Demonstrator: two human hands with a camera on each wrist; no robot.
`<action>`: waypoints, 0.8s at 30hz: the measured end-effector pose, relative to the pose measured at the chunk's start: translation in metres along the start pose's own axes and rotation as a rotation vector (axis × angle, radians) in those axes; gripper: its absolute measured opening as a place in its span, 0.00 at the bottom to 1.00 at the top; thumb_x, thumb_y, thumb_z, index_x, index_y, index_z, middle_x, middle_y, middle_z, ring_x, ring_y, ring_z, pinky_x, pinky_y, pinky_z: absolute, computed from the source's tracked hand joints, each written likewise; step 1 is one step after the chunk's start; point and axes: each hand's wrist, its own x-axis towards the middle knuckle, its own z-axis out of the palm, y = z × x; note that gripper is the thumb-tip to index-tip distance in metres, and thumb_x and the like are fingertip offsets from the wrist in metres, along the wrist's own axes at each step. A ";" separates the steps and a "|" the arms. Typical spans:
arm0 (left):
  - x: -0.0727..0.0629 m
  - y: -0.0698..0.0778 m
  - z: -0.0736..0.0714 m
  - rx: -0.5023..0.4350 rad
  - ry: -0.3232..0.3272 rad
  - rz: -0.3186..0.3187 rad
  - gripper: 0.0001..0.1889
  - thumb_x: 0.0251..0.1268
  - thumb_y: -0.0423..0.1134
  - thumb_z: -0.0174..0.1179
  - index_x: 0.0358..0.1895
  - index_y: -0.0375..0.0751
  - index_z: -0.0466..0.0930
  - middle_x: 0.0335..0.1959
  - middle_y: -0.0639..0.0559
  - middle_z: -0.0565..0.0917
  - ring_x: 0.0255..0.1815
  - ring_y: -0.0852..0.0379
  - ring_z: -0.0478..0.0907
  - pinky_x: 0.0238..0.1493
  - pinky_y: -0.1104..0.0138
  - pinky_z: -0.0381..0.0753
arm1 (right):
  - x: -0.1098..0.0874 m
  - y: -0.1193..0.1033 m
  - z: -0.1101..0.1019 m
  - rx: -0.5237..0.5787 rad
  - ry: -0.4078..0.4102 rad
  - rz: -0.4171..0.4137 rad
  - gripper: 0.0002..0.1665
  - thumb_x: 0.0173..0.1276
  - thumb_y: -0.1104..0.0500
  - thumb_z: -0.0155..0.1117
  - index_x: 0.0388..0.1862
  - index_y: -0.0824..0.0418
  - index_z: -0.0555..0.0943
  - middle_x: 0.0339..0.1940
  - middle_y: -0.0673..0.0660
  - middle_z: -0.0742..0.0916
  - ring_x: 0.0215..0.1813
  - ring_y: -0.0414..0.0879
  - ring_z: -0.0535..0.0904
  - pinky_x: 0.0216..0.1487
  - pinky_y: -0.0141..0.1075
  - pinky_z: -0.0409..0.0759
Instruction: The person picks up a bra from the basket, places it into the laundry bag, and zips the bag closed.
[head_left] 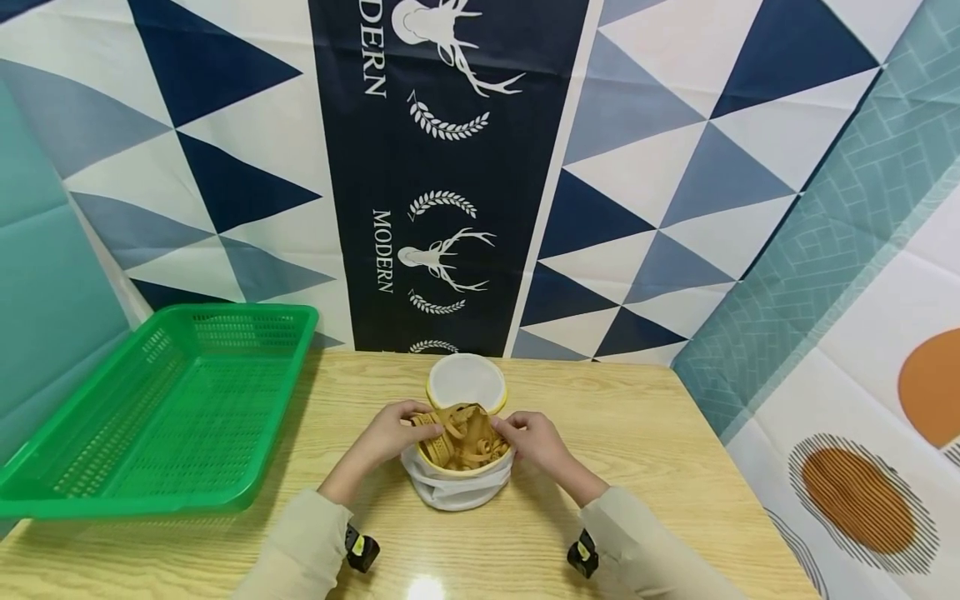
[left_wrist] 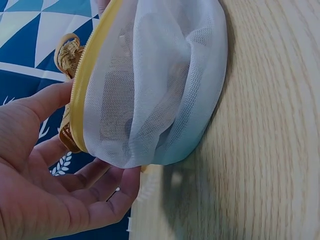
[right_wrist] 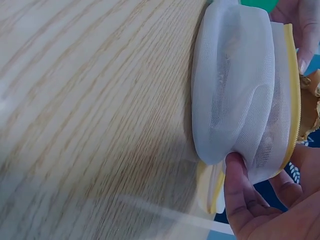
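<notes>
Head view: green basket [head_left: 202,408] stood left; wall cloth [head_left: 465,167] read "MODERN". White bag [head_left: 459,493] sat open on tabletop [head_left: 622,433], holding brown clothing [head_left: 472,437]; left hand [head_left: 399,429] and right hand [head_left: 536,438] gripped its rim.

Left wrist: yellow zip [left_wrist: 79,95] edged the mesh; fingers [left_wrist: 131,185] curled beneath.

Right wrist: one finger [right_wrist: 236,186] pressed the mesh.

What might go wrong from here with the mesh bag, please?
The brown fabric pokes above the yellow zipper, so it might snag if that is pulled closed. The mesh bag looks soft and creased, so it could sag if the left hand or right hand lets go.
</notes>
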 end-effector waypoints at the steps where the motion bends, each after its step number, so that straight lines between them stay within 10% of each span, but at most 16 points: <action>1: 0.000 0.000 0.001 -0.001 0.002 0.001 0.18 0.52 0.46 0.68 0.46 0.43 0.82 0.53 0.43 0.79 0.56 0.46 0.72 0.52 0.53 0.74 | 0.000 0.000 0.000 -0.001 0.000 -0.003 0.17 0.66 0.47 0.60 0.32 0.60 0.84 0.27 0.54 0.83 0.23 0.48 0.77 0.27 0.40 0.78; 18: 0.003 0.003 -0.002 -0.054 -0.007 -0.085 0.23 0.71 0.53 0.46 0.54 0.38 0.78 0.45 0.44 0.81 0.31 0.57 0.72 0.30 0.64 0.74 | 0.000 0.004 -0.001 0.006 -0.009 -0.042 0.12 0.65 0.57 0.62 0.43 0.61 0.85 0.44 0.60 0.86 0.24 0.39 0.78 0.30 0.44 0.82; 24: 0.004 0.001 0.002 0.008 -0.001 -0.032 0.15 0.68 0.44 0.53 0.50 0.39 0.80 0.45 0.45 0.81 0.41 0.55 0.76 0.43 0.61 0.76 | -0.001 0.003 -0.004 0.011 -0.008 -0.038 0.17 0.70 0.50 0.54 0.40 0.60 0.85 0.37 0.57 0.86 0.24 0.43 0.77 0.27 0.36 0.78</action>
